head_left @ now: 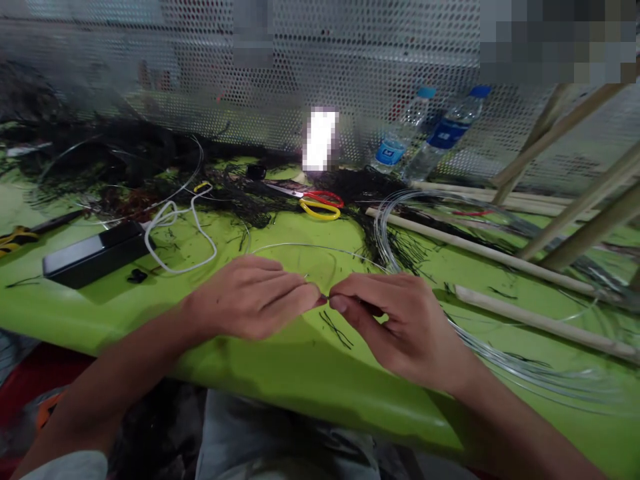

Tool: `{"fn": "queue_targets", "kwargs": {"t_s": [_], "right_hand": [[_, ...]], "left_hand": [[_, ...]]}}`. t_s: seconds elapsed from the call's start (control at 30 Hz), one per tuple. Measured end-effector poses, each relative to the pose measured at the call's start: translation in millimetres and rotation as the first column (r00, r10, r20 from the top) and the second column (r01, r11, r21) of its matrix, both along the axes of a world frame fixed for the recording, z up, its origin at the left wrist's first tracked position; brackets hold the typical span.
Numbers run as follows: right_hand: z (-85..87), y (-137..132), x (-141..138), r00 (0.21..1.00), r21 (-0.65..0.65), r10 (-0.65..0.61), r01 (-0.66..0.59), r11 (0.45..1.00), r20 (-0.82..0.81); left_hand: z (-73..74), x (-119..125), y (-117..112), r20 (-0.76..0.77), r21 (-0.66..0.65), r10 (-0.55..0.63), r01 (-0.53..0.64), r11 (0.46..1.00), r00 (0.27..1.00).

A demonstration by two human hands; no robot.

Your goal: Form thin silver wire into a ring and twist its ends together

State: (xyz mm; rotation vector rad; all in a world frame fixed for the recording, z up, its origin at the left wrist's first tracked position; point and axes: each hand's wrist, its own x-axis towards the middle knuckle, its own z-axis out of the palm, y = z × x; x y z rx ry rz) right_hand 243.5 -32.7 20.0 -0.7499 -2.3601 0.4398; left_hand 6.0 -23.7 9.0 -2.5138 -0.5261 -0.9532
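My left hand (260,298) and my right hand (395,320) meet above the front of the green table (280,373), both closed with fingertips pinched almost together. Between the fingertips shows a tiny dark piece (325,299), too small to name. A short bright tip pokes up above the left fingers. Behind the hands, a thin clear wire (320,246) arcs from the coil of wire (387,230) at right toward the back of my left hand; whether the fingers hold it is hidden. Short black strands (336,330) lie on the table below the fingertips.
Scissors (320,203) with red and yellow handles lie beyond the hands among black fibres (255,200). A black box (95,253), white cord (213,243) and yellow-black pliers (25,237) are left. Wooden sticks (480,250) and two water bottles (393,150) stand right, near a perforated metal panel (200,73).
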Motion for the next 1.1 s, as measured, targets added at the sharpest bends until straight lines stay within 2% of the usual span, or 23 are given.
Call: {"fn": "queue_targets", "kwargs": {"t_s": [0.1, 0.17, 0.3, 0.4, 0.5, 0.57, 0.63, 0.67, 0.7, 0.73, 0.77, 0.8, 0.83, 0.9, 0.97, 1.0, 1.03, 1.1], "right_hand": [[-0.2, 0.9, 1.7, 0.998, 0.012, -0.057, 0.057, 0.998, -0.008], [0.4, 2.1, 3.5, 0.998, 0.002, -0.06, 0.06, 0.998, -0.017], [3.1, 2.5, 5.4, 0.999, -0.043, -0.024, 0.023, 0.999, -0.022], [4.9, -0.4, 3.8, 1.0, -0.07, -0.01, 0.008, 0.997, -0.028], [5.1, -2.9, 1.9, 0.999, -0.066, -0.01, 0.008, 0.998, -0.037], [3.6, -2.7, 1.5, 0.999, -0.041, -0.02, 0.019, 0.999, -0.033], [0.6, -0.9, 1.6, 0.999, -0.008, -0.041, 0.041, 0.999, -0.026], [-1.3, 0.5, 1.6, 0.998, 0.006, -0.052, 0.052, 0.999, -0.023], [-3.1, 1.8, 1.5, 0.998, 0.015, -0.059, 0.059, 0.998, -0.017], [-4.8, 3.2, 1.3, 0.998, 0.021, -0.063, 0.064, 0.998, -0.012], [-6.3, 4.3, 1.1, 0.998, 0.025, -0.066, 0.066, 0.998, -0.006], [-7.4, 5.3, 1.0, 0.998, 0.026, -0.068, 0.068, 0.997, -0.002], [-8.1, 6.0, 1.1, 0.998, 0.028, -0.07, 0.07, 0.997, 0.0], [-8.6, 6.9, 1.7, 0.997, 0.033, -0.074, 0.074, 0.997, -0.007], [-8.1, 7.1, 2.5, 0.997, 0.038, -0.073, 0.074, 0.997, -0.02], [-7.6, 7.0, 2.9, 0.997, 0.037, -0.072, 0.072, 0.997, -0.026], [-7.1, 6.8, 3.1, 0.997, 0.032, -0.071, 0.072, 0.997, -0.034], [-5.5, 6.4, 3.1, 0.996, 0.009, -0.073, 0.074, 0.997, -0.049]], "left_hand": [[1.3, 1.1, 4.1, -0.027, -0.128, 0.051, -0.054, 0.99, 0.998], [1.7, 0.9, 6.3, -0.054, -0.149, 0.076, -0.083, 0.985, 0.996], [-1.3, -1.9, 7.2, 0.02, 0.02, 0.034, -0.034, 0.999, 0.999], [-6.8, -2.5, 6.0, 0.045, 0.084, -0.01, 0.007, 0.996, 0.999], [-12.5, 2.6, 2.7, 0.06, 0.145, 0.014, -0.022, 0.989, 0.998], [-13.5, 9.1, -0.4, 0.123, 0.082, 0.113, -0.124, 0.989, 0.986], [-10.3, 15.0, -3.2, 0.156, -0.12, 0.222, -0.204, 0.972, 0.963], [-7.1, 16.8, -4.1, 0.15, -0.267, 0.259, -0.213, 0.94, 0.954], [-3.3, 17.6, -4.6, 0.133, -0.435, 0.278, -0.196, 0.879, 0.951], [0.8, 17.3, -4.6, 0.118, -0.586, 0.279, -0.16, 0.795, 0.953], [4.7, 16.3, -4.4, 0.11, -0.718, 0.28, -0.118, 0.686, 0.954], [8.1, 14.9, -3.9, 0.113, -0.812, 0.277, -0.072, 0.579, 0.954], [10.6, 13.4, -3.4, 0.128, -0.866, 0.275, -0.028, 0.5, 0.953], [12.9, 11.1, -2.7, 0.192, -0.917, 0.277, 0.071, 0.392, 0.941], [12.1, 10.7, -2.7, 0.265, -0.932, 0.288, 0.169, 0.32, 0.92], [11.0, 11.2, -2.9, 0.298, -0.93, 0.292, 0.208, 0.302, 0.909], [9.7, 11.9, -3.3, 0.329, -0.923, 0.291, 0.24, 0.302, 0.899], [7.1, 13.9, -4.5, 0.386, -0.892, 0.271, 0.282, 0.354, 0.882]]}}
